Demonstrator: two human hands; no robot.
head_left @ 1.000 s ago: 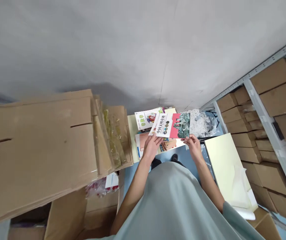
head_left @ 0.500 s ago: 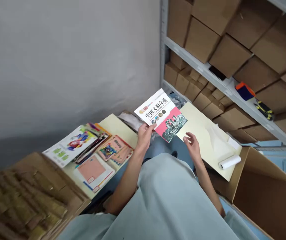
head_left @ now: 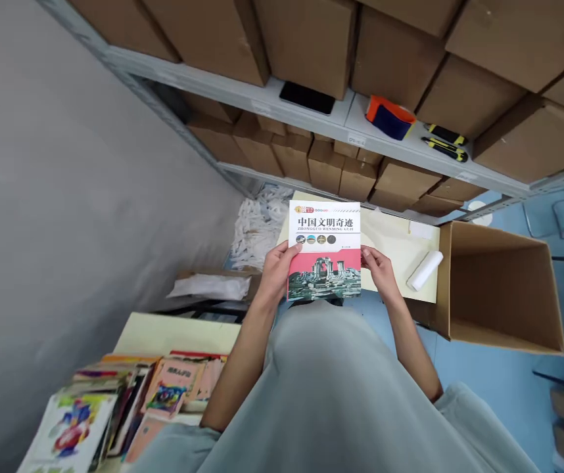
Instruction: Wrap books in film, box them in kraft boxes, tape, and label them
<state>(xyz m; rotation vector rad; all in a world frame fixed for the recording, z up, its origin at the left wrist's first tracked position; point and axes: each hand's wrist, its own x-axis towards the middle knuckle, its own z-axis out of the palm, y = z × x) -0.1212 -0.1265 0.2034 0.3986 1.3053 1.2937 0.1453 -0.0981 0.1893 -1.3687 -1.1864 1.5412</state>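
Observation:
A thin book (head_left: 325,253) with a white and pink cover, Chinese title and a picture of stone ruins faces me upright in front of my body. My left hand (head_left: 277,272) grips its left edge, thumb on the cover and fingers behind. At the right edge, my right hand (head_left: 379,270) has its thumb and fingertips closed on the border; the fingertips are partly hidden. Behind the book lies a pale tabletop (head_left: 395,240) with a white roll (head_left: 424,270) on it.
An open cardboard box (head_left: 503,289) stands at the right. Several books (head_left: 164,387) are piled on a lower-left table (head_left: 173,334). A shelf (head_left: 242,98) holds cartons, a black phone (head_left: 306,97) and yellow-black cutters (head_left: 444,148). White scraps (head_left: 261,223) lie by the wall.
My view has turned right, towards the shelf and box. The book has gone from tilted to straight, and my right hand has come from apart to its right edge.

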